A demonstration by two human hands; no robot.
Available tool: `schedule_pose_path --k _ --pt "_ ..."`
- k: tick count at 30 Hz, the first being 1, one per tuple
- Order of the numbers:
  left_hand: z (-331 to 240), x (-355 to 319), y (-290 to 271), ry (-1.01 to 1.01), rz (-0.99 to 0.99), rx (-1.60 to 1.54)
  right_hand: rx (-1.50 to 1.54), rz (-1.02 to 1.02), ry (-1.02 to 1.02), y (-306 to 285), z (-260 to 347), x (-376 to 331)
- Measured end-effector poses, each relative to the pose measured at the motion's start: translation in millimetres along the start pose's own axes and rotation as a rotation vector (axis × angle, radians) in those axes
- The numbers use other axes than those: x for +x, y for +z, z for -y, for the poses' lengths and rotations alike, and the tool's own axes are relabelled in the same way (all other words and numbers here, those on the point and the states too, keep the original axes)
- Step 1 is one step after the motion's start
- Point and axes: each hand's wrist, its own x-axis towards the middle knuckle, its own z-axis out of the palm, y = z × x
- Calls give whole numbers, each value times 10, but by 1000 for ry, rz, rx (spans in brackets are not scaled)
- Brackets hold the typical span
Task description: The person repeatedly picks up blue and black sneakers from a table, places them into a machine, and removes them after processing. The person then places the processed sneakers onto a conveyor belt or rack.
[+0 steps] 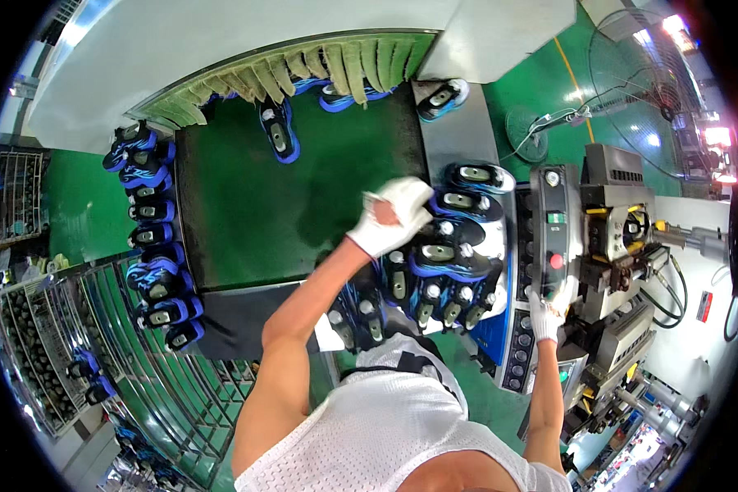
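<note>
Left hand [392, 220] over belt's [246, 213] right edge, next to piled shoes [439, 253]; can't tell if fingers grip. Right hand [553, 310] at machine panel [556, 201], near red button [556, 261]; finger state can't tell.

A green belt [246, 217] carries one blue-and-black shoe [283, 139] close to the middle of its far edge; a second shoe [342, 102], partly hidden, lies farther right at that edge. A row of shoes [151, 211] lines the left edge. Beside the right edge, a grey ledge [461, 141] bears a lone shoe [443, 98] at the far corner; a packed group of shoes [439, 254] crowds the near right corner.
</note>
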Motion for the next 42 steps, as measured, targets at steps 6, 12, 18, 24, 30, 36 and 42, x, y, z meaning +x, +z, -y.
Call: schedule_pose_path --k 6,12,18,24,30,36,42 --pt "2104 -300 -1531 -364 -506 640 -69 247 81 -138 390 -854" --pt "2942 -375 -1589 -357 -448 265 49 491 230 -18 570 -1190" --pt "2488 -695 -1505 -379 -386 429 234 485 252 -270 895 -1111" --pt "1076 -1305 -1076 -411 -374 261 674 428 172 -1065 1818 -965" --pt "-1004 -1155 -356 -232 -219 13 1099 544 -292 -1224 2573 -1127" --pt "-2444 -524 589 428 72 -3 1143 -238 -83 -1038 1973 -1146" --pt "-3894 -54 1402 728 346 -349 1813 122 598 -1745 421 -1881"
